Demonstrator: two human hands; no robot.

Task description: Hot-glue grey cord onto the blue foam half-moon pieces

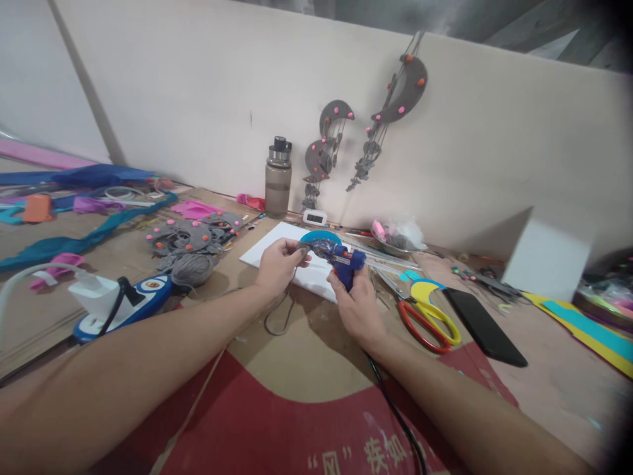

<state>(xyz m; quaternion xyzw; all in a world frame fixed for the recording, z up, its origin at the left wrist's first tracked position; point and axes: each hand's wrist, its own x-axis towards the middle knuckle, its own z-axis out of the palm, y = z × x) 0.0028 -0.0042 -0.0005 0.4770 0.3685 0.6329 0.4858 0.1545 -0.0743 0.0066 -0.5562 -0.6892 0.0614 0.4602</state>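
Observation:
My right hand (360, 305) is wrapped round the handle of a blue hot glue gun (346, 258), its nozzle pointing left. At the nozzle tip my left hand (279, 265) is closed in a pinch on a strand of grey yarn (283, 330), which droops in a loop below it. A small dark piece shows at the fingertips, too small to make out clearly. Beneath the glue gun lie a white sheet or pad (270, 247) and a blue round piece (320, 235). The gun's black cord (395, 412) runs down past my right wrist.
Scissors (430, 323) with red and yellow handles and a black phone (484, 326) lie at right. A power strip (158, 290), a grey yarn ball (192, 269) and grey felt pieces (182, 236) are at left. Behind stand a bottle (277, 181) and a small clock (315, 217).

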